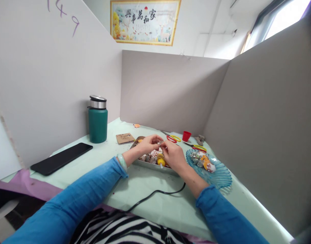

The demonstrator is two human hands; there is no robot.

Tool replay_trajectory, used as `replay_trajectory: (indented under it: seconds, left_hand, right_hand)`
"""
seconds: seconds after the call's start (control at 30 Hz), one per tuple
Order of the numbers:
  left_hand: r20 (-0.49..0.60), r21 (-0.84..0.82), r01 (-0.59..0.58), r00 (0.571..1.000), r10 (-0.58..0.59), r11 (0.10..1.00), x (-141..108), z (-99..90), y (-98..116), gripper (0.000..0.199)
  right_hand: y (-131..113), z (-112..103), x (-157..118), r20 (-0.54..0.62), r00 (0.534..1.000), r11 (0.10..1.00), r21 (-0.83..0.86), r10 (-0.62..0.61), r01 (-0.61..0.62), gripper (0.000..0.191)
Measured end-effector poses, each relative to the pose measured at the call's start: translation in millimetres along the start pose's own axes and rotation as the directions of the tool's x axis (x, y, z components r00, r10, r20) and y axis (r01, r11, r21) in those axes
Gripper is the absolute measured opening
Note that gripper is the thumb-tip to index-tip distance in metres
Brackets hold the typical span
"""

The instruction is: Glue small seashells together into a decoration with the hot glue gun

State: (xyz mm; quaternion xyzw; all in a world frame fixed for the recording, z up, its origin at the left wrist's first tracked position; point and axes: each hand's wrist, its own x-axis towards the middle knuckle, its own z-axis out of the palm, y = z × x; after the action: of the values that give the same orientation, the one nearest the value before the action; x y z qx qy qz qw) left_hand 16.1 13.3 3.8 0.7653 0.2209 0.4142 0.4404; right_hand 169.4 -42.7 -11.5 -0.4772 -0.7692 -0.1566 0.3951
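Note:
Both hands meet above a metal tray (145, 164) filled with what look like shells and small stones. My left hand (149, 143) comes in from the left, fingers closed in a pinch on a small pale piece (159, 142) whose kind I cannot make out. My right hand (173, 154) pinches at the same piece from the right, its fingertips touching or almost touching the left ones. Below the hands, a yellow glue gun (160, 160) with a whitish tip lies over the tray. Much of the tray's far side is hidden behind my hands.
A blue glass plate (225, 178) with shell-like pieces stands at right. Behind are scissors (173, 138), more scissors (199, 147) and a red cup (186, 136). At left are a green bottle (97, 125), a black phone (62, 157) and brown card (125, 138). A black cord (155, 191) crosses in front.

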Motion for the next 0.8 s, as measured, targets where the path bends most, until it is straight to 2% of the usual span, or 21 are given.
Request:
replay_trajectory:
  seconds: [0.2, 0.4, 0.8]
  left_hand:
    - [-0.019, -0.079, 0.071, 0.997, -0.072, 0.994, -2.9, 1.2, 8.6, 0.028]
    - [0.011, -0.167, 0.139, 0.99, -0.139, 0.976, -7.2, -0.7, 13.8, 0.03]
    - [0.03, -0.087, 0.107, 0.994, -0.104, 0.99, -3.8, -1.6, 6.6, 0.03]
  right_hand:
    - [-4.6, -2.8, -0.6, -0.009, 0.997, 0.996, -0.022, 0.082, -0.082, 0.021]
    - [-7.5, -5.9, -1.3, -0.007, 0.995, 0.994, -0.046, 0.098, -0.098, 0.021]
    - [-10.5, -7.6, -1.9, 0.036, 0.996, 0.995, -0.059, 0.086, -0.084, 0.028]
